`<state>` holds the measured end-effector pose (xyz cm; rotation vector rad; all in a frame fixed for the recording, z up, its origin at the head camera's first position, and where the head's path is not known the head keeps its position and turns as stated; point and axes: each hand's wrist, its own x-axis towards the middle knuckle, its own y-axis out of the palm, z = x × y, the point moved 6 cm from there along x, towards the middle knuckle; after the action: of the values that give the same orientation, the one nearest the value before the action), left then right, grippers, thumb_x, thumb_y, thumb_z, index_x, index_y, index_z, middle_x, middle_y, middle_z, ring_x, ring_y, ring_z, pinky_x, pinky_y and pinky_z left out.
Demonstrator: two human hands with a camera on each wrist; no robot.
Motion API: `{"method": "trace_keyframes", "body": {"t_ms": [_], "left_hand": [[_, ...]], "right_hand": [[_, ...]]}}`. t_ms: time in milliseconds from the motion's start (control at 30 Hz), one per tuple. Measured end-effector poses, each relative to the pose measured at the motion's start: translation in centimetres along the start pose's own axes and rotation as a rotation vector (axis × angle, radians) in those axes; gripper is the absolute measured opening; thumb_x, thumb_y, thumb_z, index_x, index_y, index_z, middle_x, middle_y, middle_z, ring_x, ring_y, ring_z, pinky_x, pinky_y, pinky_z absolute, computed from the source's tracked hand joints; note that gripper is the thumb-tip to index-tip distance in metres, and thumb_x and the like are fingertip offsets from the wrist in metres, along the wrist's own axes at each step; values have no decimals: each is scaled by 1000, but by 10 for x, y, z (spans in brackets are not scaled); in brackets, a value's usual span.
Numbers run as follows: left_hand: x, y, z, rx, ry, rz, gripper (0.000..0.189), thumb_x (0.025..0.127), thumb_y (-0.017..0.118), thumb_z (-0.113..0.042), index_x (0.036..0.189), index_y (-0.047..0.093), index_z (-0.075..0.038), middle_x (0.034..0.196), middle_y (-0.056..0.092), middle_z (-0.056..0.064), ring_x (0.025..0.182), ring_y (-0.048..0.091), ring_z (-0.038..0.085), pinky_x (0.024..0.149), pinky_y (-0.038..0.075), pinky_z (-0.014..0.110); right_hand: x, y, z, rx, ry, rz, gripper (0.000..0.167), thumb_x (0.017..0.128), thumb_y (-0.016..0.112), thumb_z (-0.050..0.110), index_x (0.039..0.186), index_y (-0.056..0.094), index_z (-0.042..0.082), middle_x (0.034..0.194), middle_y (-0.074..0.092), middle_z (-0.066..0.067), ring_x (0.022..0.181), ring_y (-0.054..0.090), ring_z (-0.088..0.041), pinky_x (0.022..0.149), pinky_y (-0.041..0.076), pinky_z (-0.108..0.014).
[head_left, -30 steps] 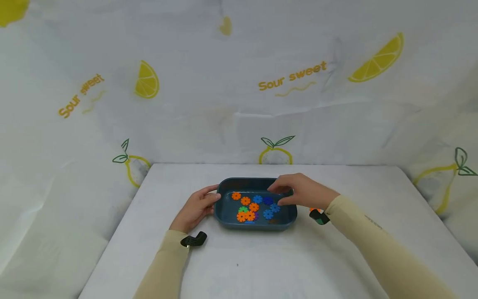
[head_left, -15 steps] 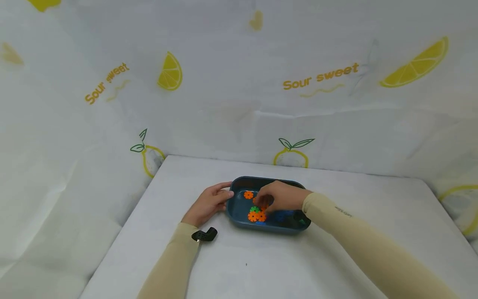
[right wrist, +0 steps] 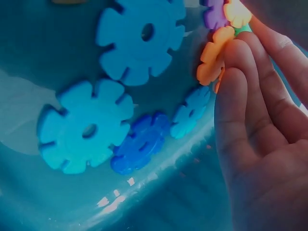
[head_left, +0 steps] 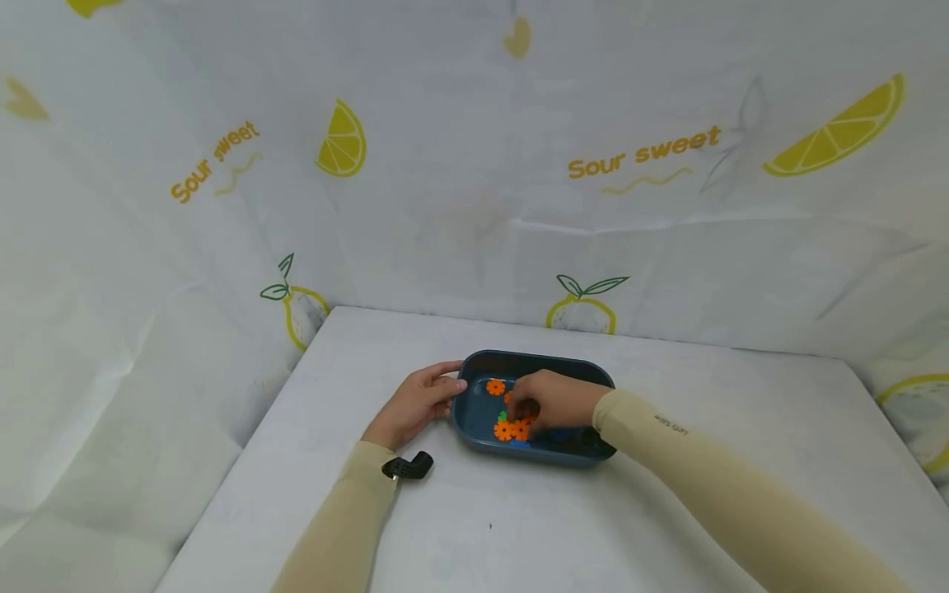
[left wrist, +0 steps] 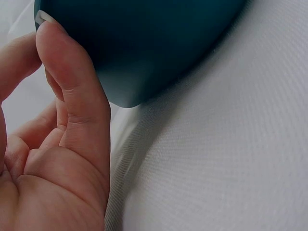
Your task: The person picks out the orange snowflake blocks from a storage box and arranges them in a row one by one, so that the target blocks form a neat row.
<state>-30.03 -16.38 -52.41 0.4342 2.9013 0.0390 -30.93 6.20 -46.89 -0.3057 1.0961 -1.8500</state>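
A dark blue-green tray (head_left: 534, 453) holds several plastic snowflake building discs. My left hand (head_left: 415, 403) holds the tray's left end, thumb at the rim and fingers against the outside; the left wrist view shows this thumb (left wrist: 72, 82) beside the tray wall. Inside the tray, my right hand (head_left: 559, 399) reaches down with bent fingers to the orange discs (head_left: 504, 430) and a green disc (head_left: 502, 417). Its thumb and fingertips look apart. In the right wrist view, its fingers touch or overlap an orange disc (right wrist: 211, 57), and its thumb is hidden.
Blue discs (right wrist: 67, 130) and a darker blue disc (right wrist: 127, 161) lie on the tray floor under the right wrist. Another orange disc (head_left: 495, 387) lies near the left end. A lemon-printed white sheet (head_left: 445, 165) hangs behind the white table (head_left: 474, 527).
My right hand has gone from the tray's right side leftward and down to the orange and green discs. My left hand still holds the tray. The whole head view has shifted.
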Motion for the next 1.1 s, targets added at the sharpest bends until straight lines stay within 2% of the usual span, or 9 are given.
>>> {"method": "trace_keyframes", "body": {"t_ms": [367,733,967,1100], "left_hand": [[-3,4,4,-11,0,5,60,103,77,-27,158,55,-16,107,70,6,80,60,16,74,57,25],[-2,1,4,-16,0,1,62,102,78,-29,158,55,-17,109,70,6,81,60,16,74,58,26],[-3,1,2,-14,-3,-5,61,103,77,-28,158,54,-17,108,70,5,81,60,17,74,58,26],[-2,1,1,-19,5,-1,61,103,77,-28,159,53,-17,107,71,4,81,60,16,74,58,25]], "right_hand": [[0,7,-1,15,17,-5,25,86,94,18,105,78,22,104,69,10,93,62,-8,87,57,-25],[4,7,1,-41,-7,-6,22,87,93,21,103,78,23,101,68,11,89,62,-6,83,56,-24],[4,4,1,-46,-21,-18,21,88,92,22,104,79,21,100,69,9,88,62,-7,82,57,-24],[3,0,-1,-37,6,-38,23,89,91,24,108,79,22,102,69,11,90,63,-7,84,58,-24]]}}
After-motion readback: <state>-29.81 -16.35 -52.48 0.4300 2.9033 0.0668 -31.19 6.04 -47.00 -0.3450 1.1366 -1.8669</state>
